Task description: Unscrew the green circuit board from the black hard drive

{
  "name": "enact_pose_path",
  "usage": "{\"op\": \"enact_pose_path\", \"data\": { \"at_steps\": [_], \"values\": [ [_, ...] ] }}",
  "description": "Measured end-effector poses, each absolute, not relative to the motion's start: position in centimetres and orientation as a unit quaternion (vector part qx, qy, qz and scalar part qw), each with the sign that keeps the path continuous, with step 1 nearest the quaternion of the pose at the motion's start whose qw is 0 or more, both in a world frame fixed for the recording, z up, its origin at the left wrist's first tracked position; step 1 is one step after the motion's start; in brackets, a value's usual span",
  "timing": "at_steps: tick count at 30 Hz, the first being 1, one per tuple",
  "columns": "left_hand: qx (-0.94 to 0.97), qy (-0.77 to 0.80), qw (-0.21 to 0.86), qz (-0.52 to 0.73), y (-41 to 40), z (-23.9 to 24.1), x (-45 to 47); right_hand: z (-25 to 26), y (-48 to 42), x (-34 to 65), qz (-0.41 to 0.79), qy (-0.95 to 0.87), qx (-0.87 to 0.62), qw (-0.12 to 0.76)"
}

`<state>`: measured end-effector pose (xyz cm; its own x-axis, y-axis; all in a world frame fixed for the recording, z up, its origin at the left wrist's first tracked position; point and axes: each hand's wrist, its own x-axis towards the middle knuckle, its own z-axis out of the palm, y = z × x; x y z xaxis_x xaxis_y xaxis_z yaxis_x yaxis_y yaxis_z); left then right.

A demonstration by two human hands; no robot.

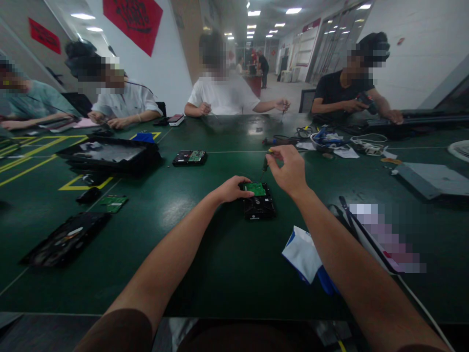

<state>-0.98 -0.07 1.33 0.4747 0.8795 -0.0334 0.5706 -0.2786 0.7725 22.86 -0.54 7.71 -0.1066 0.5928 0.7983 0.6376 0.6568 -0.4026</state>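
The left hand point(234, 189) clasps the hard drive point(258, 209) flat on the green table point(227, 269) — presumably to steady it — while the right hand point(291, 168) pinches a screwdriver point(264, 165) nearly upright by its circuit board point(258, 188); whether the tip touches is hard to tell.

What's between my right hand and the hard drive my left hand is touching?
In the head view, a screwdriver, held in your right hand, its shaft pointing down toward the hard drive; tip contact is unclear.
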Motion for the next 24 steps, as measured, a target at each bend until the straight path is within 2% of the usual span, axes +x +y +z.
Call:
{"op": "enact_pose_path", "data": {
  "at_steps": [24],
  "values": [
    [0.783,0.475,0.35,0.198,-0.41,1.89,-0.75,7.73,-0.69,22.7,-0.024,-0.734,-0.425,0.529]
  ]
}}
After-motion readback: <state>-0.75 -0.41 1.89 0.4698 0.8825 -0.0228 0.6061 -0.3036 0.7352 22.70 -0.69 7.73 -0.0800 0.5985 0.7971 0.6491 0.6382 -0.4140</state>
